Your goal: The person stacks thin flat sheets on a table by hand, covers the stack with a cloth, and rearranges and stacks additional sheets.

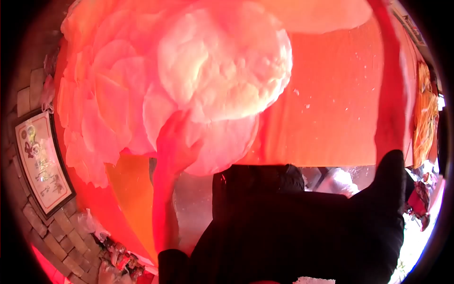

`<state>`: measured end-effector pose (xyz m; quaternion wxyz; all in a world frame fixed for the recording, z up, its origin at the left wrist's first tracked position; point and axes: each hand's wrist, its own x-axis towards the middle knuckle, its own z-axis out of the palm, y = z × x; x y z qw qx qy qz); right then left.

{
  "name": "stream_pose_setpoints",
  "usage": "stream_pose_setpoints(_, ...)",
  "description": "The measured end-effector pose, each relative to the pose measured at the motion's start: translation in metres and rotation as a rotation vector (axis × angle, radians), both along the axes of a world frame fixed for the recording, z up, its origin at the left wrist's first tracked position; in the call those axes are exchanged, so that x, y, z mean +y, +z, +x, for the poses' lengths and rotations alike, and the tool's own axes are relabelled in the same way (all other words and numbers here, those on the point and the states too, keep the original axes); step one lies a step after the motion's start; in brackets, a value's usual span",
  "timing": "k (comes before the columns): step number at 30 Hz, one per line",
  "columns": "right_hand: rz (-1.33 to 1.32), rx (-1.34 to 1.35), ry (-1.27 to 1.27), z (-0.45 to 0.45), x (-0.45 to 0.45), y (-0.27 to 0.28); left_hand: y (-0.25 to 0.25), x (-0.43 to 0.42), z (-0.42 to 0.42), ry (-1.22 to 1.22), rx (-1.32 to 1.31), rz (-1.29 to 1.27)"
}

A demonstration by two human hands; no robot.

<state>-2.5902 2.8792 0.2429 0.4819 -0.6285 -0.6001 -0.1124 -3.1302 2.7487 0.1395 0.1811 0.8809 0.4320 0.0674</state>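
Dark clothing (307, 232) is nearest the head camera, filling the lower middle just below the front edge of the red-lit bench (326, 104). At the left of centre, the left hand (177, 142) reaches the lower-left rim of a bright round sheet (227, 61); whether its fingers are clamped there, I cannot tell. That sheet overlaps another round sheet (222, 146) beneath, beside an overlapping pile (106, 99) along the bench's left side. Well apart, the right forearm (391, 85) runs up past the top edge, its hand out of sight. Between it and the bright sheet lies open bench with small specks, bounded above by a pale sheet (326, 14).
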Motion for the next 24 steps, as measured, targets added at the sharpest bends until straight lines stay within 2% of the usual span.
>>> stream_pose_setpoints(1,0.098,-0.38,-0.065,-0.009,-0.009,0.023,-0.016,-0.007,-0.023,0.133,-0.06,-0.034)
stream_pose_setpoints(3,0.06,-0.533,-0.134,-0.066,-0.04,0.058,-0.041,-0.02,-0.07,0.316,-0.051,0.023)
stream_pose_setpoints(4,0.046,-0.566,-0.087,-0.087,-0.051,0.053,-0.052,-0.024,-0.093,0.404,-0.053,0.057)
stream_pose_setpoints(6,-0.021,-0.596,0.046,-0.136,-0.07,0.025,-0.078,-0.031,-0.137,0.622,0.011,0.019)
stream_pose_setpoints(9,-0.198,-0.566,0.268,-0.204,-0.09,-0.057,-0.106,-0.025,-0.176,0.944,-0.258,-0.406)
stream_pose_setpoints(12,-0.371,-0.496,0.366,-0.246,-0.117,-0.133,-0.103,-0.021,-0.168,1.021,-0.724,-0.612)
stream_pose_setpoints(14,-0.461,-0.413,0.317,-0.256,-0.143,-0.158,-0.09,-0.019,-0.16,1.028,-0.799,-0.724)
stream_pose_setpoints(16,-0.537,-0.345,0.219,-0.269,-0.165,-0.154,-0.084,-0.017,-0.153,1.018,-0.921,-0.845)
stream_pose_setpoints(18,-0.527,-0.393,0.107,-0.284,-0.177,-0.144,-0.082,-0.016,-0.157,0.985,-1.046,-0.988)
stream_pose_setpoints(21,-0.491,-0.386,0.05,-0.32,-0.195,-0.123,-0.115,-0.008,-0.187,0.795,-0.985,-1.12)
stream_pose_setpoints(23,-0.591,-0.619,0.022,-0.356,-0.229,-0.157,-0.112,-0.003,-0.19,0.787,-1.045,-1.11)
stream_pose_setpoints(24,-0.426,-0.476,0.073,-0.372,-0.253,-0.191,-0.108,-0.002,-0.188,0.774,-1.079,-1.122)
